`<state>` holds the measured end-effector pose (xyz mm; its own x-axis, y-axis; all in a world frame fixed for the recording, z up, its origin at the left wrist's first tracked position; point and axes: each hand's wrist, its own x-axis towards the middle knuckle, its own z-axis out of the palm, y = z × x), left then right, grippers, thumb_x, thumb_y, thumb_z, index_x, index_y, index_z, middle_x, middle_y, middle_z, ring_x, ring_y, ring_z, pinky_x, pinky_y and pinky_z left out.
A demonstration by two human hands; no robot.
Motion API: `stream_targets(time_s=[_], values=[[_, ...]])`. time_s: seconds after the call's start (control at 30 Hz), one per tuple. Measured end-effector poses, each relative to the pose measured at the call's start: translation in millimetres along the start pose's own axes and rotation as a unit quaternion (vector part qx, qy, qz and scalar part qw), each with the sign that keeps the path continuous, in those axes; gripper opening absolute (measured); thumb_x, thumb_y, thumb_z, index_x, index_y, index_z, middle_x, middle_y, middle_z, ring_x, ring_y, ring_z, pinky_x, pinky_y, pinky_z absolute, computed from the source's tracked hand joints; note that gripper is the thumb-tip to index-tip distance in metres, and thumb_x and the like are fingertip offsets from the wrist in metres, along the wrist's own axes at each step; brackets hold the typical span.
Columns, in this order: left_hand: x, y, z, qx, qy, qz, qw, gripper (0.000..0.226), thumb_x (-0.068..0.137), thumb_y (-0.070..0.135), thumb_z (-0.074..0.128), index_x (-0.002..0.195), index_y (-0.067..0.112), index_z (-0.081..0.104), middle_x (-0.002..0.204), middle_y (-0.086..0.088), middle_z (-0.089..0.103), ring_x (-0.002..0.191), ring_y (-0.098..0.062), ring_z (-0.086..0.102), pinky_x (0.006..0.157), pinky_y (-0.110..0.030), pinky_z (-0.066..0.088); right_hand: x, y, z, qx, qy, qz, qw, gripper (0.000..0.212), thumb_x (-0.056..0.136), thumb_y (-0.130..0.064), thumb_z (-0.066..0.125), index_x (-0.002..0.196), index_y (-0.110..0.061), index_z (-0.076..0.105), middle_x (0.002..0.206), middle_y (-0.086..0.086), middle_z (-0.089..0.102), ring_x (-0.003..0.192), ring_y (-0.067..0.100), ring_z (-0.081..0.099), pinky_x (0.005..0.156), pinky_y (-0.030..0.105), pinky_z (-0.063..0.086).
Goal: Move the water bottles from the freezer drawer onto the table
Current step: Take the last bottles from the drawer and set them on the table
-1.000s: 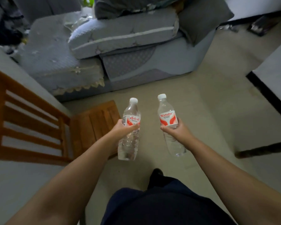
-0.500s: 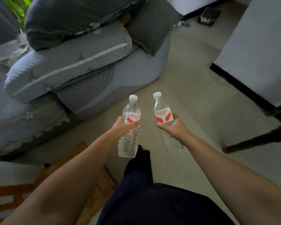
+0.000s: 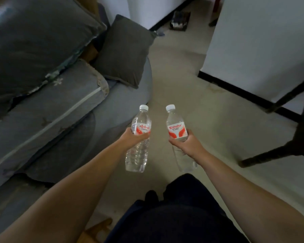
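two clear water bottles (image 3: 138,142) (image 3: 178,135), white caps, red-white labels, upright, held side by side

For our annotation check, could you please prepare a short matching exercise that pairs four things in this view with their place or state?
Things:
1. left bottle
2. right bottle
3. dark cushion
4. dark chair leg

Places or states:
A. on the floor at the right edge
B. held in the left hand
C. leaning on the sofa end
D. held in the right hand, "Wahaha" label showing

Pairs: 1-B, 2-D, 3-C, 4-A
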<state>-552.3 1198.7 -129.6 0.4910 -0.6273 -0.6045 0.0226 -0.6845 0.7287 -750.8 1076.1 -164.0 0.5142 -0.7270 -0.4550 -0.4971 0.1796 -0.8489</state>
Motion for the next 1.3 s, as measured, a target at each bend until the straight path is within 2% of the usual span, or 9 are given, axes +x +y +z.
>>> stream_targets(time_s=[0.13,0.4,0.53,0.7,0.8,1.0,1.1,1.2,1.3], values=[[61,41,19,0.026,-0.063,0.007,0.998,0.04,0.063,0.039,0.083,0.093,0.018,0.069,0.096,-0.008,0.074,0.092,-0.026,0.071,0.092,-0.047,0.054,50,-3,-31,0.025,0.039,0.031,0.998,0.058,0.072,-0.034,0.082,0.12,-0.015,0.054,0.104,-0.001,0.068,0.093,0.015,0.066,0.077,0.024,0.049],[188,167,83,0.05,-0.086,0.027,0.995,0.041,0.058,0.042,0.083,0.091,0.024,0.067,0.093,-0.004,0.073,0.091,-0.024,0.07,0.092,-0.048,0.054,175,-39,-161,0.005,0.075,0.046,0.996,0.057,0.068,-0.038,0.083,0.114,-0.02,0.053,0.1,-0.002,0.068,0.089,0.017,0.066,0.079,0.033,0.053],[231,231,118,0.035,-0.091,0.027,0.995,0.02,0.078,0.029,0.077,0.093,0.023,0.065,0.097,-0.005,0.071,0.086,-0.018,0.068,0.085,-0.036,0.055,219,-57,-228,0.028,0.121,0.044,0.991,0.074,0.052,-0.056,0.078,0.114,-0.023,0.054,0.097,-0.004,0.068,0.09,0.018,0.068,0.074,0.035,0.055],[283,311,172,0.045,-0.135,0.039,0.989,0.015,0.081,0.032,0.074,0.09,0.024,0.063,0.091,-0.002,0.07,0.08,-0.015,0.066,0.076,-0.028,0.053,255,-58,-297,0.075,0.173,0.069,0.98,0.062,0.074,-0.037,0.08,0.123,-0.013,0.051,0.108,0.005,0.065,0.088,0.016,0.064,0.059,0.021,0.047],[317,350,211,0.063,-0.183,0.033,0.98,0.019,0.081,0.034,0.073,0.092,0.024,0.062,0.1,-0.007,0.071,0.09,-0.023,0.068,0.089,-0.039,0.053,275,-44,-330,0.082,0.191,0.096,0.974,0.068,0.074,-0.039,0.079,0.128,-0.015,0.047,0.113,0.005,0.063,0.096,0.019,0.064,0.066,0.023,0.05],[386,418,280,0.12,-0.254,0.055,0.958,0.034,0.07,0.033,0.082,0.098,0.021,0.065,0.101,-0.009,0.073,0.096,-0.03,0.069,0.095,-0.051,0.051,319,-35,-391,0.12,0.243,0.141,0.952,0.056,0.076,-0.036,0.078,0.12,-0.018,0.049,0.109,0.0,0.062,0.099,0.019,0.063,0.08,0.033,0.055],[427,464,317,0.148,-0.302,0.076,0.939,0.059,0.051,0.044,0.087,0.101,0.021,0.065,0.099,-0.008,0.072,0.097,-0.031,0.068,0.095,-0.053,0.051,350,-42,-433,0.149,0.287,0.137,0.936,0.052,0.074,-0.033,0.08,0.116,-0.017,0.055,0.103,0.0,0.066,0.092,0.015,0.066,0.071,0.026,0.053],[467,522,357,0.188,-0.333,0.101,0.919,0.054,0.062,0.039,0.085,0.106,0.02,0.062,0.098,-0.004,0.071,0.094,-0.024,0.068,0.094,-0.045,0.052,376,-56,-478,0.178,0.344,0.136,0.912,0.047,0.077,-0.03,0.078,0.115,-0.017,0.053,0.101,-0.002,0.065,0.091,0.014,0.066,0.066,0.022,0.051],[506,580,399,0.237,-0.367,0.128,0.89,0.087,0.045,0.061,0.084,0.118,0.02,0.06,0.108,-0.006,0.071,0.097,-0.025,0.069,0.093,-0.047,0.053,392,-75,-516,0.2,0.4,0.137,0.884,0.033,0.083,-0.026,0.072,0.11,-0.02,0.054,0.096,-0.004,0.064,0.09,0.012,0.065,0.066,0.02,0.051]])
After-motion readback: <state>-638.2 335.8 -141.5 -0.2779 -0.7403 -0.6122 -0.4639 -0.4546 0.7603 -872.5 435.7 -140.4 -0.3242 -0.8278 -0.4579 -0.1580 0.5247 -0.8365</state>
